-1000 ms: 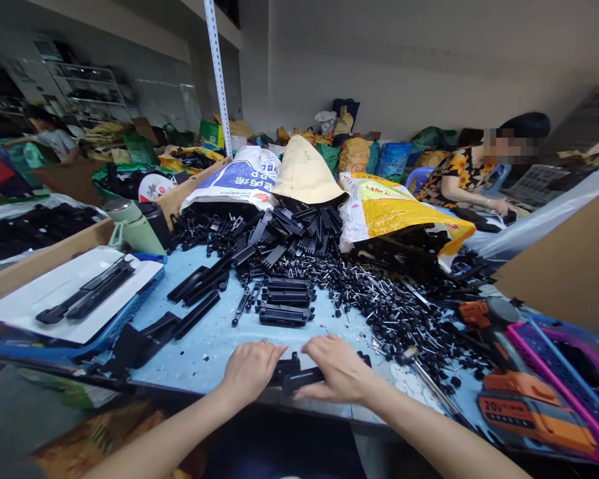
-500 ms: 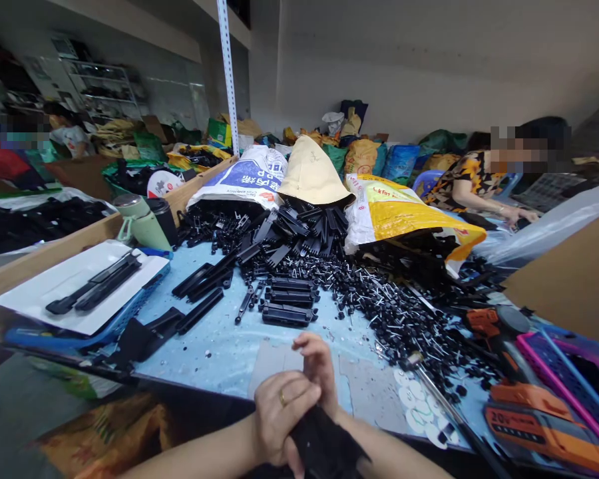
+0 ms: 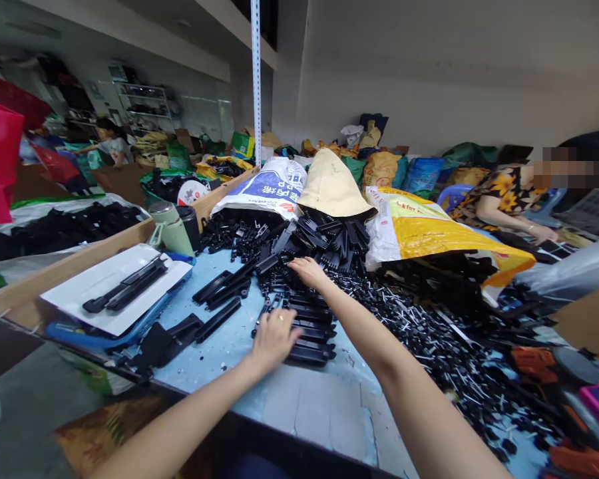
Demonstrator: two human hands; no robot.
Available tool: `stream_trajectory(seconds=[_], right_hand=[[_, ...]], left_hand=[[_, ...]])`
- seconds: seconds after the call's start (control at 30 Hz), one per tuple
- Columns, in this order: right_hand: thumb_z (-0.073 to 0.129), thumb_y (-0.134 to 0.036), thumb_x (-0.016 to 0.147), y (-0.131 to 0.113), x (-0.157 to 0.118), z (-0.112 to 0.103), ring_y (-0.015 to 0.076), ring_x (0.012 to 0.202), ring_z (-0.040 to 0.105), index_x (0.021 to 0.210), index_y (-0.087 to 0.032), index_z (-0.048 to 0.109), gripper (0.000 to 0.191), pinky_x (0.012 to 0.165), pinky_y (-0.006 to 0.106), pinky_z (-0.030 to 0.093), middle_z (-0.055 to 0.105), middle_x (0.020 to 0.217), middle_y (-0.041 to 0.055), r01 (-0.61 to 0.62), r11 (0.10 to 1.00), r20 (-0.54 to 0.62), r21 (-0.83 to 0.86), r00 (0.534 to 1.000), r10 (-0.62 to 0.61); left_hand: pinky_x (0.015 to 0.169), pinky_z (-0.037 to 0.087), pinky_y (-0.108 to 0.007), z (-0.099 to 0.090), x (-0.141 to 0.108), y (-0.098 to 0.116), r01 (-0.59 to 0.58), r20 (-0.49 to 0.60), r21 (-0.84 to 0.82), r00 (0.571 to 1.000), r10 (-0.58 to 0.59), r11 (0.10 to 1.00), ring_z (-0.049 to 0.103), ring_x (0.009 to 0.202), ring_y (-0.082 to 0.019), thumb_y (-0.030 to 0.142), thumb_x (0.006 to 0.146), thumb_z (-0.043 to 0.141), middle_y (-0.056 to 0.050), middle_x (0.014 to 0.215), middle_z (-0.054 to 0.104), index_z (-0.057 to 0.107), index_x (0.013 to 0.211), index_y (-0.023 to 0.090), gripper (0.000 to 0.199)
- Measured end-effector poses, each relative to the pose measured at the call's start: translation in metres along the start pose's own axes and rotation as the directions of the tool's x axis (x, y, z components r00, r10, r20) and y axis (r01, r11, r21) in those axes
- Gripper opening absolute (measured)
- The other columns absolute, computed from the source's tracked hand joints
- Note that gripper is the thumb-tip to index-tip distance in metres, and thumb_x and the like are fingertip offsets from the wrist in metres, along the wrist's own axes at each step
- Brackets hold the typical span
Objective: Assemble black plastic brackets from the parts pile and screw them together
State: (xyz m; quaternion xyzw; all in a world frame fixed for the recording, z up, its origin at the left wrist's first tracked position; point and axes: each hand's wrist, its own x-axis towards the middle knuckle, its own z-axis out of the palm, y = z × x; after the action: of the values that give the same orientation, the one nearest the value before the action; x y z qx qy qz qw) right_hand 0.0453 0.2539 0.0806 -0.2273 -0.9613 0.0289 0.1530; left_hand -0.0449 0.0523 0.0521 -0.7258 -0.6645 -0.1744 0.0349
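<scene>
My left hand (image 3: 273, 338), with a ring on one finger, is over the left end of a row of long black plastic housings (image 3: 312, 330). Its fingers are spread and slightly blurred, and I see nothing held in them. Farther forward, my right hand (image 3: 307, 271) reaches to the near edge of a heap of flat black toothed pieces (image 3: 342, 243). Its fingers are stretched out, their tips close to the black parts; no held item shows. Left of my left hand lie several long black strips (image 3: 219, 319) and a flat black piece (image 3: 162, 342).
Small black parts and metal pins (image 3: 429, 346) cover the right side of the blue table. A white-blue sack (image 3: 267, 186), a beige sack (image 3: 334, 186) and a yellow sack (image 3: 429, 229) lie behind. An orange power drill (image 3: 534, 362) is at right; a co-worker (image 3: 499, 199) sits beyond.
My hands were together near the table edge, around a dark black piece. They have parted and moved forward over the table, and that piece is out of my hands. The view has shifted.
</scene>
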Motion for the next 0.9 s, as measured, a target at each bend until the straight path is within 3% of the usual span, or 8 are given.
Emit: stream_trajectory(seconds=[0.1, 0.2, 0.33, 0.47, 0.53, 0.6, 0.77, 0.9], right_hand=[[0.042, -0.019, 0.086, -0.003, -0.002, -0.01, 0.0223, 0.11, 0.043, 0.126, -0.016, 0.041, 0.04, 0.096, 0.042, 0.025, 0.05, 0.117, 0.0106, -0.017, 1.0, -0.036, 0.02, 0.999, 0.018], [0.036, -0.033, 0.089, -0.017, -0.02, -0.024, 0.0208, 0.1, 0.049, 0.131, -0.016, 0.034, 0.045, 0.087, 0.037, 0.038, 0.05, 0.11, 0.0106, -0.139, 0.942, -0.105, 0.306, 0.978, 0.178], [0.029, -0.043, 0.09, -0.049, -0.07, -0.035, 0.014, 0.067, 0.055, 0.124, -0.02, 0.043, 0.044, 0.058, 0.028, 0.047, 0.055, 0.086, 0.0039, -0.29, 0.549, 0.083, 0.784, 0.925, 0.37], [0.039, -0.044, 0.086, -0.083, -0.135, -0.036, 0.0117, 0.061, 0.053, 0.123, -0.023, 0.042, 0.043, 0.053, 0.025, 0.046, 0.057, 0.089, 0.003, -0.353, 0.326, 0.224, 0.877, 0.901, 0.372], [0.04, -0.04, 0.086, -0.096, -0.164, -0.04, 0.0143, 0.075, 0.056, 0.124, -0.024, 0.042, 0.041, 0.063, 0.028, 0.048, 0.056, 0.1, 0.0052, -0.333, 0.388, 0.183, 0.859, 0.908, 0.376], [0.048, -0.032, 0.081, -0.105, -0.189, -0.048, 0.0178, 0.092, 0.052, 0.119, -0.024, 0.047, 0.039, 0.079, 0.034, 0.044, 0.053, 0.108, 0.0059, -0.275, 0.569, 0.12, 0.775, 0.948, 0.294], [0.048, -0.006, 0.07, -0.118, -0.242, -0.058, 0.0202, 0.105, 0.046, 0.093, -0.029, 0.063, 0.035, 0.102, 0.049, 0.015, 0.056, 0.104, 0.0007, -0.105, 0.926, 0.265, 0.362, 0.964, 0.006], [0.048, -0.016, 0.077, -0.126, -0.258, -0.034, 0.026, 0.108, 0.044, 0.11, -0.026, 0.056, 0.035, 0.092, 0.046, 0.033, 0.049, 0.119, 0.0082, -0.445, 0.891, 0.135, 0.096, 0.892, 0.431]], left_hand=[[0.077, 0.04, -0.036, -0.006, 0.022, -0.034, 0.305, 0.047, 0.038, 0.951, -0.306, 0.952, 0.054, 0.092, -0.026, 0.029, 0.082, 0.044, -0.015, 0.093, 0.058, 0.053, 0.096, 0.008, 0.027], [0.075, 0.041, -0.034, 0.002, 0.031, -0.059, 0.365, 0.081, 0.023, 0.927, -0.365, 0.931, 0.056, 0.088, -0.027, 0.027, 0.074, 0.054, -0.015, 0.086, 0.059, 0.055, 0.082, 0.009, 0.02], [0.072, 0.041, -0.03, 0.003, 0.022, -0.06, 0.404, 0.076, -0.041, 0.913, -0.4, 0.914, 0.058, 0.083, -0.022, 0.023, 0.081, 0.043, -0.009, 0.082, 0.059, 0.05, 0.085, 0.014, 0.012], [0.063, 0.042, -0.025, -0.019, -0.01, -0.027, 0.327, 0.076, -0.32, 0.944, -0.32, 0.889, 0.058, 0.068, -0.015, 0.033, 0.088, 0.03, -0.001, 0.074, 0.057, 0.044, 0.089, 0.018, 0.02], [0.06, 0.042, -0.024, -0.029, -0.03, -0.002, 0.234, 0.111, -0.551, 0.972, -0.208, 0.801, 0.055, 0.062, -0.013, 0.036, 0.088, 0.031, 0.002, 0.071, 0.055, 0.044, 0.088, 0.02, 0.021], [0.058, 0.043, -0.024, -0.033, -0.047, 0.02, 0.197, 0.128, -0.688, 0.98, -0.15, 0.699, 0.053, 0.059, -0.011, 0.036, 0.085, 0.037, 0.001, 0.074, 0.055, 0.044, 0.09, 0.02, 0.018], [0.052, 0.044, -0.023, -0.023, -0.064, 0.04, 0.282, 0.178, -0.813, 0.953, -0.245, 0.509, 0.052, 0.053, -0.008, 0.035, 0.084, 0.041, -0.003, 0.09, 0.056, 0.041, 0.107, 0.02, 0.027], [0.05, 0.044, -0.023, -0.014, -0.068, 0.048, 0.328, 0.224, -0.806, 0.94, -0.259, 0.493, 0.052, 0.052, -0.008, 0.038, 0.083, 0.041, -0.005, 0.094, 0.057, 0.044, 0.111, 0.02, 0.034]])
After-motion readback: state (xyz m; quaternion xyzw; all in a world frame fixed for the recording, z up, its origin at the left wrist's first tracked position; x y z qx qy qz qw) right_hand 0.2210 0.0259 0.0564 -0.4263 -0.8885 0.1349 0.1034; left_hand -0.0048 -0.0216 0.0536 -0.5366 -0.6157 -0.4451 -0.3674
